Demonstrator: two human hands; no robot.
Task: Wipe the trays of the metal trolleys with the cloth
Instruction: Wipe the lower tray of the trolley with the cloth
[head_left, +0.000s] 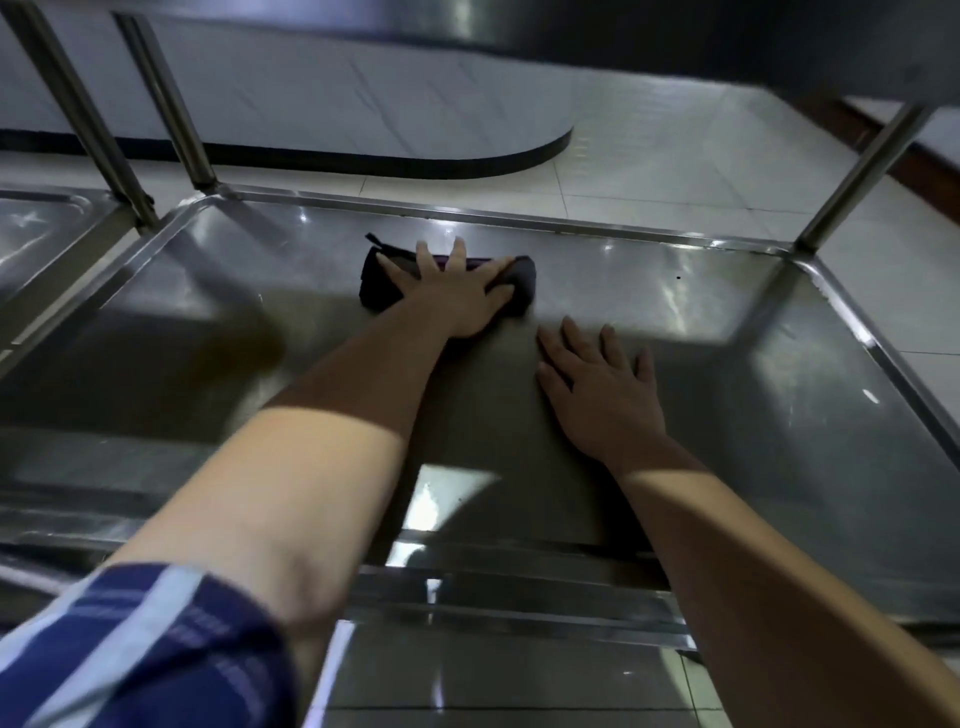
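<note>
1. Tray (727, 364): wide, shallow, shiny metal, raised rim all round. Fills most of the view. Shade across the middle, glare along the far side.
2. Floor (649, 171): pale tiles, seen beyond the tray's far rim and again below its near rim.
3. Second tray (36, 228): just past the tray's left rim, same level, only one corner in view.
4. Far-left posts (166, 104): two metal bars, slanted, rising beside the tray's far-left corner. Far-right post (860, 176): one bar at the far-right corner.
5. Sleeve (145, 649): dark blue with pale stripes, on the left arm, on the near side of the tray at lower left.
6. Left hand (457, 296): in the tray's far half, a little left of centre. Palm down on the cloth, fingers straight and spread wide, pressing rather than gripping.
7. Right hand (602, 395): nearer than the left hand, close to the tray's centre. Flat on bare metal, fingers straight and slightly spread, holding nothing, clear of the cloth.
8. Cloth (376, 283): dark, folded into a pad, lying on the tray bottom under the left hand, near the far rim but not touching it. Ends stick out on either side of the hand.
</note>
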